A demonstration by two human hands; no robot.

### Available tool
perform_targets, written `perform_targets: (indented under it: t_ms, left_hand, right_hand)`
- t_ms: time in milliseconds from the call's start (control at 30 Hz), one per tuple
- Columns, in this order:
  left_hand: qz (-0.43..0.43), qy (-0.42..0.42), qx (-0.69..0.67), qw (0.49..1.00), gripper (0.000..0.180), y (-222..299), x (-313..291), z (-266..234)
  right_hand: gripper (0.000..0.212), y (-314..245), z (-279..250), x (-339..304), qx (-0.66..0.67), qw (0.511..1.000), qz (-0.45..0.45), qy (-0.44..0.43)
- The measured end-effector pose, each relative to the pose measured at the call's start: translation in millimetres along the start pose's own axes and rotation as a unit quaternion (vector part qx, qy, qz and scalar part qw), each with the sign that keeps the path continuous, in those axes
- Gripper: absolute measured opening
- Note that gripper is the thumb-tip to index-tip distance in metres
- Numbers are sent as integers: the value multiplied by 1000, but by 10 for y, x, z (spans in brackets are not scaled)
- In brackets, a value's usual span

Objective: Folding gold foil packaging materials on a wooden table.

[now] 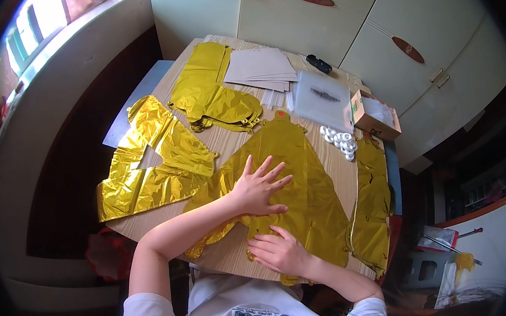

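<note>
Crumpled foil [190, 148] on left of table [342, 186], likely parked aside. On my feed, left hand [257, 193] spread mid-table, fingers fanned, unclenched, probably keeping middle foil [313, 204] flat there. Right hand [284, 254] near table's near edge: fingers extended, grasping nothing I see, perhaps steadying middle foil. White rolls [341, 141] toward table's right.

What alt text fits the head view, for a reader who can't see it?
A person's spread left hand and right hand rest on a flat gold foil balloon on a wood-grain table. More gold foil pieces lie around it, with pale card sheets, small white rolls and an open cardboard box toward the far side.
</note>
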State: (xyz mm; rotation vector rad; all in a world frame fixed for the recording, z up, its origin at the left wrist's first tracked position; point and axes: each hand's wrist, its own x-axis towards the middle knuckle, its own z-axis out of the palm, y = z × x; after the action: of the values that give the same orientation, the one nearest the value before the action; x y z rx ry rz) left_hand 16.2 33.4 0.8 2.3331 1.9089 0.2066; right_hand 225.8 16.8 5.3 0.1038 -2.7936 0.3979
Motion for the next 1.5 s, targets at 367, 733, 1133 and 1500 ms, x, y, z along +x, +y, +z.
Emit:
perform_targets:
  t_ms: [367,733,1133,1500]
  left_hand:
    - [14,23,0,1000,77,2,3,24]
    - [80,55,-18,995,60,-20,29,77]
    - [101,45,4,994,75,-26,9,80]
    - [81,39,20,996,77,-14,-5,82]
  right_hand:
    - [26,-14,-8,22,-9,999,-18,29]
    - [25,-11,6,23,-6,999,-20,44]
    - [27,3,11,10,-4,1000,-17,26]
    - [29,10,4,9,5,1000,-16,11]
